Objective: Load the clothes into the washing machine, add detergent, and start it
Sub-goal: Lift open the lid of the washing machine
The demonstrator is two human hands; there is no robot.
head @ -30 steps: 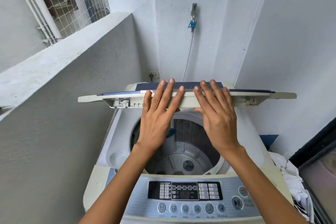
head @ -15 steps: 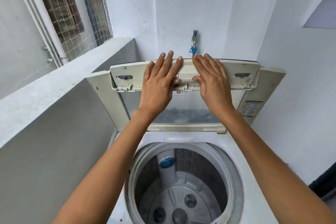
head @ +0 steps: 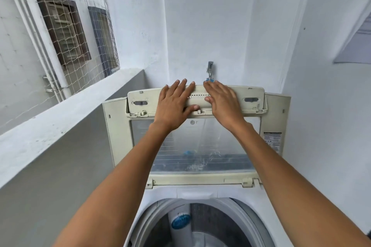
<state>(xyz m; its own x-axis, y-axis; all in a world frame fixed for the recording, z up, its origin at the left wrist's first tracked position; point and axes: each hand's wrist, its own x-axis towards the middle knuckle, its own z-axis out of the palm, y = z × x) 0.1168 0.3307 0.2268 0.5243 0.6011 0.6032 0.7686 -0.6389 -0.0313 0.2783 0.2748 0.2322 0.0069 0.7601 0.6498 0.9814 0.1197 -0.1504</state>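
A white top-loading washing machine (head: 197,192) stands in front of me with its drum (head: 226,224) uncovered; no clothes show inside it. Its folding lid (head: 200,146) stands upright against the back wall, glass pane facing me. My left hand (head: 172,104) and my right hand (head: 222,102) lie flat, side by side, on the lid's cream top section (head: 249,99). The left thumb rests along that section's lower edge. No clothes or detergent are in view.
A low grey parapet wall (head: 60,116) runs along the left, close to the machine, with netting above it. A water tap (head: 210,68) sticks out of the back wall just over the lid. A white wall closes in the right side.
The lid has swung from nearly flat to fully upright under both hands. My view has tilted up, and the control panel and the white clothes at the right have dropped out of sight.
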